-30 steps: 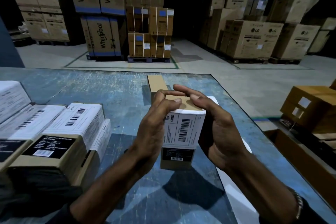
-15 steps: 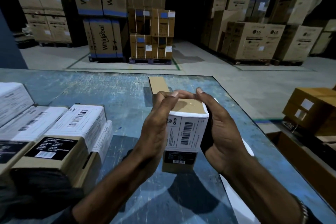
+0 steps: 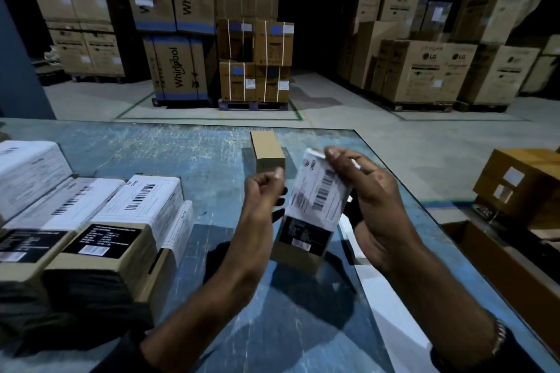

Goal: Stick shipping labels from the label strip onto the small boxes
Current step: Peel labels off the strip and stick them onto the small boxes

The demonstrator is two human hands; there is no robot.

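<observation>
A small brown box hangs tilted above the blue table, with a white shipping label wrapped over its top and front. My right hand grips the box from the right, thumb over its top edge. Just left of the box is my left hand, fingers loosely curled and holding nothing. The white label strip lies on the table under my right forearm. A bare small box stands upright behind my hands.
Several labelled boxes are stacked at the table's left. Brown cartons sit off the table's right edge. Large appliance cartons on pallets fill the warehouse floor beyond.
My left hand has come off the box and drawn back to the left. My right hand has tipped the box over to the right; before, both hands pressed the label on its top.
</observation>
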